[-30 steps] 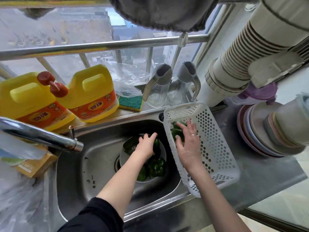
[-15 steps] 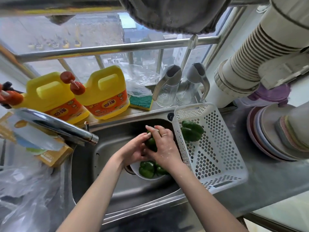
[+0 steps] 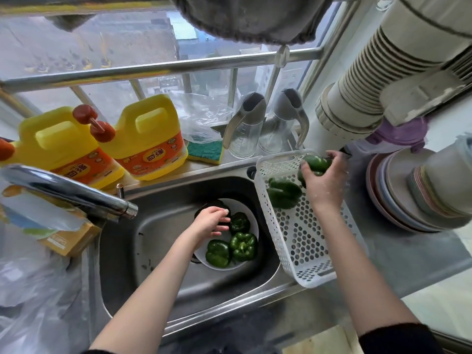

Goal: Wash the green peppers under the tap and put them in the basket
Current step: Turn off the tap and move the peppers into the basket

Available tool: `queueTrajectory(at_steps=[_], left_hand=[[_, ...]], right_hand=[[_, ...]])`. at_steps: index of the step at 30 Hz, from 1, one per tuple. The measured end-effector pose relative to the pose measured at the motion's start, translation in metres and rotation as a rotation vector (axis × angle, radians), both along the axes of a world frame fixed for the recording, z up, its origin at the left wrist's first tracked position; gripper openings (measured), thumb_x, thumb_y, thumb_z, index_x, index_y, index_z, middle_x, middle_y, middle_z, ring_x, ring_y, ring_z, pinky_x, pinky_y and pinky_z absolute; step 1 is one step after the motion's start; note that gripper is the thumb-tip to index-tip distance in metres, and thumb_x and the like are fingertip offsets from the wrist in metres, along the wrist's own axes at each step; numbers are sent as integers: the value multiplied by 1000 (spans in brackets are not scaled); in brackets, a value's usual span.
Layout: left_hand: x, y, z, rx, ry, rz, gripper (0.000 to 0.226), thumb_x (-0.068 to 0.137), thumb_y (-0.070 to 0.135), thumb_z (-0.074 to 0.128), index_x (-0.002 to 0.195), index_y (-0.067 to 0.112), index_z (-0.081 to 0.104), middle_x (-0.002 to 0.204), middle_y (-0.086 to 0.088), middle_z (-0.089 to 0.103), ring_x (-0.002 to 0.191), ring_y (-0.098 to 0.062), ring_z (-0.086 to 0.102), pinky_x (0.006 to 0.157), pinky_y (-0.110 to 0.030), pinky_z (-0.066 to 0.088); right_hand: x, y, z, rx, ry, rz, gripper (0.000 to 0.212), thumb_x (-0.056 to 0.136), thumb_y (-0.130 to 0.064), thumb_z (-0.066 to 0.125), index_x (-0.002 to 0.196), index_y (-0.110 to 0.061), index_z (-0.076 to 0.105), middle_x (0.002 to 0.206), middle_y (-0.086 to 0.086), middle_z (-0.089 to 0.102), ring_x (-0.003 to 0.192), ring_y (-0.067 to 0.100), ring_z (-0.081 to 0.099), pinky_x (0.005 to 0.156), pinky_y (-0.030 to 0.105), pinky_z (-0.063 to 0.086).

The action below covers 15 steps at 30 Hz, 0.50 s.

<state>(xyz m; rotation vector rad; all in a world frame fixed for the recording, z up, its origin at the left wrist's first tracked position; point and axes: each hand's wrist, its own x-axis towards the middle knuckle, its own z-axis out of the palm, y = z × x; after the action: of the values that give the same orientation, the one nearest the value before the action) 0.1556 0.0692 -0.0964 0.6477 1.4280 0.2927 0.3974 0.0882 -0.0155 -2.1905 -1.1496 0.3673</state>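
right hand (image 3: 322,182): upper right of centre, over the far end of the basket; fingers and thumb curled round one green pepper (image 3: 316,163), gripping it from above
held pepper: at the basket's far rim, whether it touches the rim cannot be told
left hand (image 3: 210,224): centre of frame, down in the sink; fingers bent over a dark pepper (image 3: 214,205) at the far edge of the bowl, touching it; a full clasp cannot be told
basket (image 3: 301,241): white, perforated, right of the sink, its near end overhanging the basin; one pepper in basket (image 3: 283,192) lies at its far end, just beside the held one
bowl (image 3: 249,208): white, in the sink (image 3: 158,241); three loose peppers (image 3: 231,247) inside, near the left hand
tap (image 3: 69,191): left of frame, spout over the basin, no water seen
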Motion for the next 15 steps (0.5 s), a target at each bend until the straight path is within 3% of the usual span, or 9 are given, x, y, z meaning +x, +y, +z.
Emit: queueTrajectory(at_steps=[1, 2, 4, 6, 8, 10, 12, 13, 15], left_hand=[[3, 1, -1, -9, 2, -4, 13, 98, 26, 49, 102, 19, 58, 99, -1, 67, 74, -15, 64, 58, -23, 43], [5, 1, -2, -20, 1, -6, 12, 97, 25, 49, 98, 19, 59, 96, 0, 67, 73, -15, 64, 57, -22, 43], [5, 2, -3, -28, 16, -15, 12, 97, 25, 48, 95, 21, 59, 92, 2, 68, 71, -14, 65, 54, -20, 42], [4, 4, -5, -21, 44, -18, 12, 97, 24, 49, 95, 21, 59, 90, 3, 68, 71, -14, 64, 54, -20, 43], [3, 7, -8, -11, 69, 0, 11, 96, 23, 49, 95, 20, 60, 91, 1, 68, 70, -14, 63, 55, -21, 43], [3, 10, -11, 13, 106, 8, 11, 96, 22, 49, 94, 19, 59, 90, 0, 66, 68, -14, 60, 57, -22, 42], [2, 11, -17, 62, 166, -26, 11, 95, 19, 49, 94, 18, 60, 89, -1, 65, 68, -13, 57, 57, -23, 41], [2, 10, -20, 95, 201, -60, 11, 94, 17, 49, 95, 18, 60, 88, -1, 64, 70, -14, 57, 56, -23, 41], [0, 8, -27, 163, 276, -148, 11, 91, 15, 53, 97, 18, 62, 90, -3, 65, 76, -16, 58, 54, -23, 42]], right_hand=[[2, 6, -1, -52, -48, 11, 48, 88, -40, 63, 123, -15, 42, 131, 14, 43, 110, 27, 48, 60, 21, 31], [2, 12, -6, -95, -75, 32, 45, 87, -40, 64, 120, -15, 44, 131, 14, 41, 112, 30, 48, 63, 22, 37], [0, 18, -19, -130, -74, 104, 42, 86, -37, 65, 119, -18, 46, 140, 15, 32, 121, 35, 44, 89, 39, 49], [-3, 17, -34, -146, -98, 148, 40, 88, -34, 62, 124, -23, 48, 150, 13, 24, 133, 37, 32, 108, 53, 36], [-1, 15, -42, -187, -146, 162, 44, 94, -31, 53, 137, -25, 43, 157, 10, 20, 142, 35, 19, 114, 57, 24], [0, 13, -42, -211, -175, 193, 53, 100, -28, 42, 150, -30, 24, 161, 5, 8, 148, 30, 7, 118, 53, 14], [-8, 9, -31, -57, -150, 197, 56, 102, -20, 37, 152, -29, 15, 161, 5, 10, 148, 26, 11, 117, 41, 15], [-17, 4, -20, 76, -100, 184, 53, 100, -14, 37, 151, -22, 24, 157, 9, 26, 143, 25, 27, 115, 32, 23], [-44, -18, 0, 294, 1, 270, 38, 93, -3, 37, 128, -5, 52, 117, 12, 61, 103, 24, 61, 89, 11, 45]])
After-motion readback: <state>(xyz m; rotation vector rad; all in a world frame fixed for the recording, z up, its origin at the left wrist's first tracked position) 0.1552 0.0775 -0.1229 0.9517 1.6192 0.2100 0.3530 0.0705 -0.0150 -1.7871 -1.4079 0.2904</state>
